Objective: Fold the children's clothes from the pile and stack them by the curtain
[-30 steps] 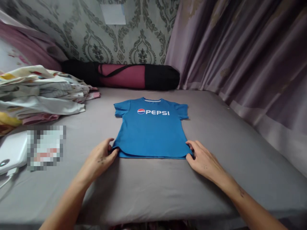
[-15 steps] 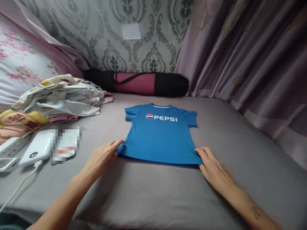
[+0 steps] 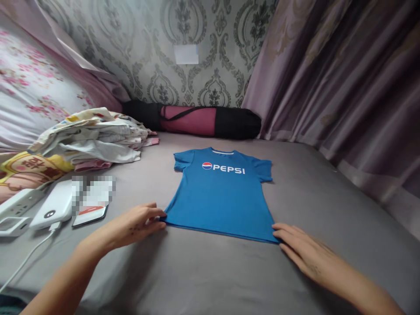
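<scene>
A blue T-shirt (image 3: 219,199) with a PEPSI print lies flat on the grey bed sheet (image 3: 210,280), collar away from me and hem towards me. My left hand (image 3: 139,223) pinches the left corner of the hem between thumb and fingers. At the opposite corner, my right hand (image 3: 305,249) has the hem's edge between its thumb and fingertips. Both short sleeves are spread out to the sides, and the hem runs nearly straight between my hands.
A heap of light clothes (image 3: 98,140) lies at the left, near a yellow cushion (image 3: 33,168). Closer stand a white power bank (image 3: 57,203) with a cable, a power strip (image 3: 21,203) and a phone (image 3: 93,214). A black and maroon rolled bag (image 3: 193,120) lies along the wall.
Both hands have drawn the hem towards me and lowered it, so the shirt's lower part now lies longer and flatter. The camera view has shifted slightly.
</scene>
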The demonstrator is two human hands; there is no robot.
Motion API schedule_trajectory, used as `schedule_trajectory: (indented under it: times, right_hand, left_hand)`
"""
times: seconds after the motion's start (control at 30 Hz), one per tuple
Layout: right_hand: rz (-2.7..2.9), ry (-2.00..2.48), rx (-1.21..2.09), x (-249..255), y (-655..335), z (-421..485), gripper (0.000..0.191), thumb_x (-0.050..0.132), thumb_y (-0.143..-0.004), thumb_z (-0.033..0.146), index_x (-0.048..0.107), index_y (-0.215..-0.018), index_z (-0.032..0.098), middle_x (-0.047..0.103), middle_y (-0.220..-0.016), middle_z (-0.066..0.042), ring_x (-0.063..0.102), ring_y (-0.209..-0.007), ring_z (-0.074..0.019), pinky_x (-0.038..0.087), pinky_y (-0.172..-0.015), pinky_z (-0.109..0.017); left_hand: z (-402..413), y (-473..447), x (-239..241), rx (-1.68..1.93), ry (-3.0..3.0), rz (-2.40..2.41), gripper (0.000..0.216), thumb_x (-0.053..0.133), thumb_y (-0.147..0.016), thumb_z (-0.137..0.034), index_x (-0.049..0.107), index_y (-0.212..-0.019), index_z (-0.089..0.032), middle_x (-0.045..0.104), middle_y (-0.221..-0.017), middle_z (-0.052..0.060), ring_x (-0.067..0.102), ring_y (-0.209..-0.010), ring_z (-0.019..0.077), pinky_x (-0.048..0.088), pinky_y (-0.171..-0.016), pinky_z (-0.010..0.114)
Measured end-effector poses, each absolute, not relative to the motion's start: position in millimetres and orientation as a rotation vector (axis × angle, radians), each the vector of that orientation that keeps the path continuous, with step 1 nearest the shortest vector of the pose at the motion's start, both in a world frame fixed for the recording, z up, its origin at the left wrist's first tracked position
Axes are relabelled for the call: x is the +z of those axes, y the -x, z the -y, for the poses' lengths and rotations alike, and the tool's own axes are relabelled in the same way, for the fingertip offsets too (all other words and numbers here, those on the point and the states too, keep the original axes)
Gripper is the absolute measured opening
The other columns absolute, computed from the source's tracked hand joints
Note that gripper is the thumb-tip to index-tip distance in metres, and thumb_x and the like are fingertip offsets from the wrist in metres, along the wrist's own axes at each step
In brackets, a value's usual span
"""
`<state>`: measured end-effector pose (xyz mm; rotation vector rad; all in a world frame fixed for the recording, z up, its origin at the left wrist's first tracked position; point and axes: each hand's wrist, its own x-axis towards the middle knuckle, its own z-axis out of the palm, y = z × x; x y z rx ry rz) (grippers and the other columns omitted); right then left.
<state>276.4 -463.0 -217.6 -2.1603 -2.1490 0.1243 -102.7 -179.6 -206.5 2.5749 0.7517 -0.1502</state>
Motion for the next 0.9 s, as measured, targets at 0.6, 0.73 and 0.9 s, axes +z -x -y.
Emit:
schedule_trajectory:
  times: [0.6, 0.73, 0.9]
  right_hand:
    - [1.958, 2.241, 0.194, -269.6, -222.2, 318.8, 0.062, 0.018, -0.099, 0.05, 0.026, -0.151, 0.016, 0.016, -0.158, -0.009, 0.01, -0.146, -0.0238, 0.008, -0.117, -0.05]
    - [1.795, 2.415, 0.114, -273.2, -250.6, 340.0, 0.066, 0.019, -0.098, 0.051, 0.024, -0.151, 0.012, 0.016, -0.157, -0.009, 0.011, -0.145, -0.0229, 0.01, -0.118, -0.046]
    - [1.676, 2.554, 0.044, -278.8, -277.3, 364.1, 0.07, 0.018, -0.098, 0.051, 0.023, -0.15, 0.005, 0.017, -0.157, -0.012, 0.016, -0.144, -0.0224, 0.015, -0.118, -0.042]
  left_hand:
    - [177.6, -37.6, -287.9, 0.278, -2.933, -0.987, 0.067, 0.032, -0.095, -0.056, 0.037, -0.145, -0.013, 0.03, -0.153, 0.016, 0.024, -0.142, 0.0308, 0.023, -0.115, 0.05]
    - [166.9, -19.0, -284.7, 0.179, -2.91, -1.174, 0.069, 0.03, -0.095, -0.056, 0.033, -0.147, -0.01, 0.027, -0.154, 0.017, 0.022, -0.143, 0.0295, 0.021, -0.116, 0.048]
    - [165.9, -8.3, -284.3, 0.085, -2.908, -1.277, 0.071, 0.029, -0.095, -0.055, 0.031, -0.147, -0.007, 0.024, -0.154, 0.017, 0.021, -0.143, 0.0286, 0.021, -0.116, 0.047]
